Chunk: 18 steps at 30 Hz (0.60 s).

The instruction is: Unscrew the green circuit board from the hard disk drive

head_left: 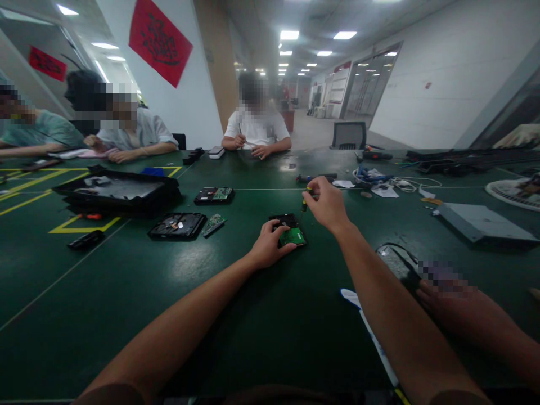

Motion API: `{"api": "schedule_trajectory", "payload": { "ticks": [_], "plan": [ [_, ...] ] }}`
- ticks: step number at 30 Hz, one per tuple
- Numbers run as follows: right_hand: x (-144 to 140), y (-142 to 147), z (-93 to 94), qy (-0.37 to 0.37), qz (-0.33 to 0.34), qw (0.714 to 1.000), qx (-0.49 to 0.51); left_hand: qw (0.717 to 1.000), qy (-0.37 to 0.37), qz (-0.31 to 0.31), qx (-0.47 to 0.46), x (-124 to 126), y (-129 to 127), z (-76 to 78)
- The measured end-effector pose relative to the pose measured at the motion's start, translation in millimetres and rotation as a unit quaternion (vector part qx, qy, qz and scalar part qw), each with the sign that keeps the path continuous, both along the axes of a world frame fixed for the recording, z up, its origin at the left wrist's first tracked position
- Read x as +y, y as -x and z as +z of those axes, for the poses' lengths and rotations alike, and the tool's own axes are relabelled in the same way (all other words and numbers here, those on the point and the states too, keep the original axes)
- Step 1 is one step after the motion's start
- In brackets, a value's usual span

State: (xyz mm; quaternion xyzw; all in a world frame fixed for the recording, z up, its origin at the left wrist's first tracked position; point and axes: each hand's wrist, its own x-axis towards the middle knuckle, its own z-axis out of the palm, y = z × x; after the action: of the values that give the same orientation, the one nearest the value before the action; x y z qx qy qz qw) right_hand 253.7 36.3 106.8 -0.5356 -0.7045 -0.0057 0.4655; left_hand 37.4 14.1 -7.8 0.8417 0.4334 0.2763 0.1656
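A hard drive (283,219) lies on the green table with its green circuit board (296,237) facing up. My left hand (270,243) grips the drive's left and near sides, thumb along the near edge, and covers part of it. In my right hand (327,202) a small screwdriver (304,203) with a yellow and black handle is pinched upright between the fingers. Its tip points down near the drive's right edge; whether it touches the drive I cannot tell.
Left of the drive are an opened hard drive (177,225), a loose circuit board (214,225), another drive (214,195) and a black tray (122,191). At right stand a grey metal box (485,225), cables (371,175) and another person's hand (442,287). Several people sit across the table.
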Motion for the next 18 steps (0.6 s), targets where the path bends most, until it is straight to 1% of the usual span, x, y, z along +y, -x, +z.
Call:
{"api": "schedule_trajectory", "payload": {
  "ticks": [3, 9, 18],
  "plan": [
    [-2.0, -0.1, 2.2, -0.004, 0.015, 1.0, -0.019, 1.0, 0.001, -0.001, -0.002, -0.2, 0.5, 0.9],
    [-4.2, 1.1, 4.0, -0.008, 0.009, 0.999, -0.039, 1.0, 0.004, -0.001, -0.005, 0.3, 0.8, 0.1],
    [-5.0, -0.3, 4.0, -0.014, -0.003, 0.998, -0.059, 1.0, 0.005, -0.001, -0.004, -1.3, 0.9, 3.0]
  ]
}}
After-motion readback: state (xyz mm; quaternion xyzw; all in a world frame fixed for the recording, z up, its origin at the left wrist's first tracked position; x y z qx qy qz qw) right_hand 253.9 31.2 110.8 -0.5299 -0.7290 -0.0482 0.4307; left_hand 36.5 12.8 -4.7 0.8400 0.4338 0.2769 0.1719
